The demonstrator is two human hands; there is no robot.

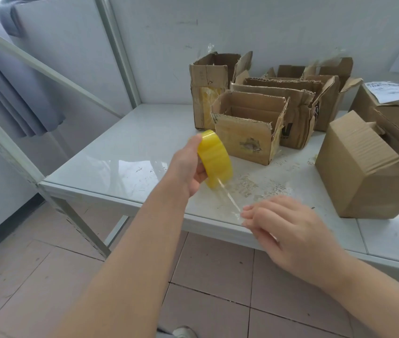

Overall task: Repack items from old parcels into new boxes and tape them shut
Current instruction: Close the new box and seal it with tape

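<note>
roll point(214, 158) clamped in grip of left hand point(188, 164); strip point(230, 198) pinched by right hand point(288, 230). to be kept taut, untwisted, then laid on box point(364, 167) at 3 o'clock.

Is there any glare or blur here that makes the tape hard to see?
Head view: glare on the glossy table beside the tape roll; the clear strip is faint; the right hand is motion-blurred at its fingertips; edges bow from the wide lens.
</note>
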